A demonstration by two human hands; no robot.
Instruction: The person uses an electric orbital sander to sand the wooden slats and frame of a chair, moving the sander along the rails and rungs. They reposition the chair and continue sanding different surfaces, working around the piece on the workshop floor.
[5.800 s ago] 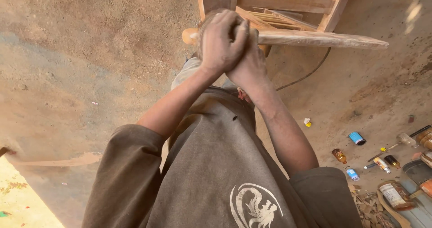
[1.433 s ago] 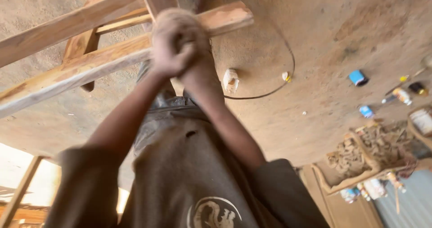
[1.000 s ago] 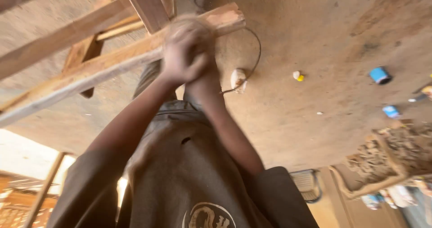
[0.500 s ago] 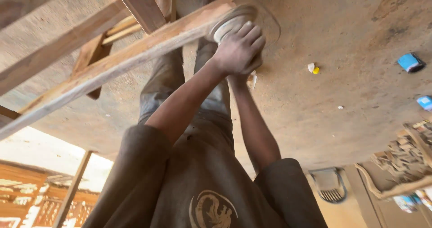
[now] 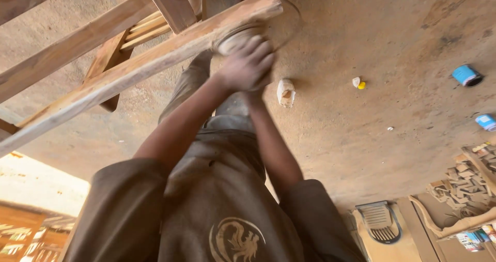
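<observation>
Two hands are stacked together over a round, pale sanding pad (image 5: 233, 37), pressing it against the long wooden rail (image 5: 139, 65) that runs diagonally from the lower left up to the top centre. The left hand (image 5: 247, 65) lies on top with its fingers curled over the pad; the right hand (image 5: 258, 84) is almost wholly hidden beneath it, so only its forearm shows clearly, and I cannot tell how it grips. The pad sits near the rail's upper end, touching the wood, its rim blurred. The rail is rough, light-coloured timber joined to other beams (image 5: 67, 50) of a wooden frame, which crowd the upper left of the view and cover the ground there. A thin dark cord (image 5: 294, 14) curves over the dusty floor (image 5: 392, 117) just beyond the rail's end. On the floor near the hands lies a small pale block (image 5: 285, 92); farther right are a white and yellow cap (image 5: 358, 82) and two blue tins (image 5: 465, 75), both on their sides, contents not visible. At the lower right, carved wooden pieces (image 5: 460, 189) are heaped together, and a flat panel with slots (image 5: 378, 221) lies beside them.
</observation>
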